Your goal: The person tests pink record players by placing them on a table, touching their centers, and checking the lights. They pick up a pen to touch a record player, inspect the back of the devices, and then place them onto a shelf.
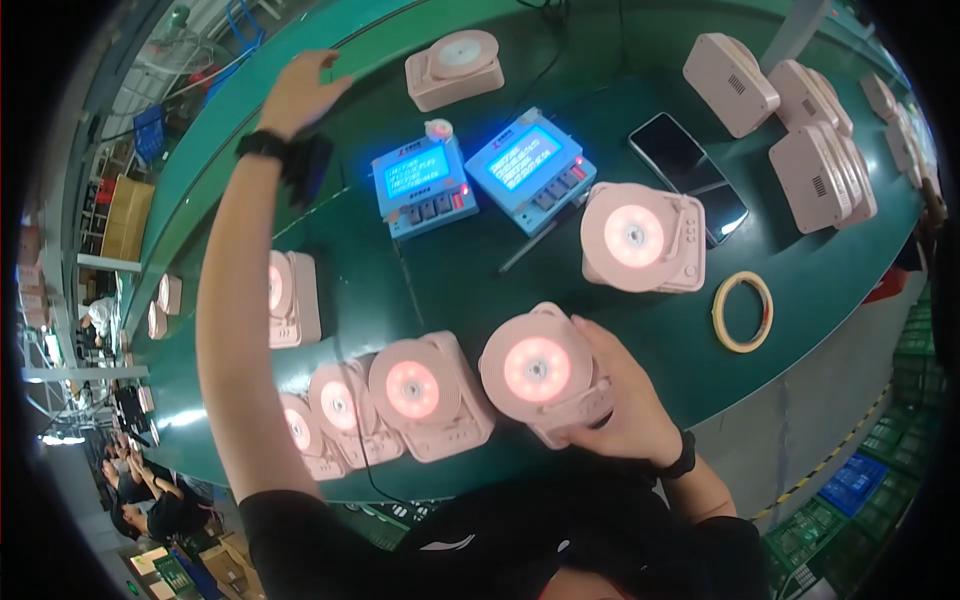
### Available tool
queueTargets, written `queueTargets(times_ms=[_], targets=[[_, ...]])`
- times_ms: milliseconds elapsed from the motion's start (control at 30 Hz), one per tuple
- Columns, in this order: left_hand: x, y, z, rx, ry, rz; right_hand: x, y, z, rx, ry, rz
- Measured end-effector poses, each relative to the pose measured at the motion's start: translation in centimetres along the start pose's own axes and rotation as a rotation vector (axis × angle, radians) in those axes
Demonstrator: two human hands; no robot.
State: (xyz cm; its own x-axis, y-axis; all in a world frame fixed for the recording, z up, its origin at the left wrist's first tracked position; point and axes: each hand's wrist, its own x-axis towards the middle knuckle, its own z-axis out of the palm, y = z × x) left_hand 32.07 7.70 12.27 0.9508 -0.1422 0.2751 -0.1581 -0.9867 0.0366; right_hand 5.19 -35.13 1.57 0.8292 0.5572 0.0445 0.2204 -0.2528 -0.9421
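Observation:
My right hand [635, 415] is closed around the right side of a pink turntable-shaped device [510, 400], whose round top glows with a ring of pinkish-white lights. Far to the left, my left hand [300, 95] reaches over the back of the green table with fingers apart, holding nothing visible. Two similar lit devices stand by the held one: a pink device [460, 420] to its left and another pink device [690, 270] behind it. Nearest to my left hand are a blue tester box [430, 215] with a lit screen and an unlit pink device [450, 95].
A second blue tester [535, 205] stands beside the first. A black phone [665, 150] and a tape roll [718, 312] lie to the right. Several pink units [730, 90] stand at the back right, and more lit ones [305, 300] at the left. A thin cable [360, 440] crosses the front.

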Motion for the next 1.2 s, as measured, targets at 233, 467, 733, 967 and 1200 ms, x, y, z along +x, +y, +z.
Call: queueTargets(times_ms=[233,467,733,967,1200], targets=[[10.7,3.7,11.5,-0.018,-0.173,0.364,0.6,0.0,-0.7,-0.016,-0.046,0.049],[12.6,7.1,10.0,-0.437,-0.822,0.332,0.7,-0.7,-1.4,-0.002,-0.095,0.093],[8.5,10.9,8.0,0.138,-0.188,0.166,1.1,0.0,-0.3,-0.033,-0.026,0.077],[-2.1,7.4,-0.7,0.202,-0.003,-0.137,0.2,0.6,0.6,0.038,0.021,0.05],[-18.8,6.8,-3.4,0.062,-0.019,-0.443,-0.2,1.1,0.9,0.064,0.058,0.017]])
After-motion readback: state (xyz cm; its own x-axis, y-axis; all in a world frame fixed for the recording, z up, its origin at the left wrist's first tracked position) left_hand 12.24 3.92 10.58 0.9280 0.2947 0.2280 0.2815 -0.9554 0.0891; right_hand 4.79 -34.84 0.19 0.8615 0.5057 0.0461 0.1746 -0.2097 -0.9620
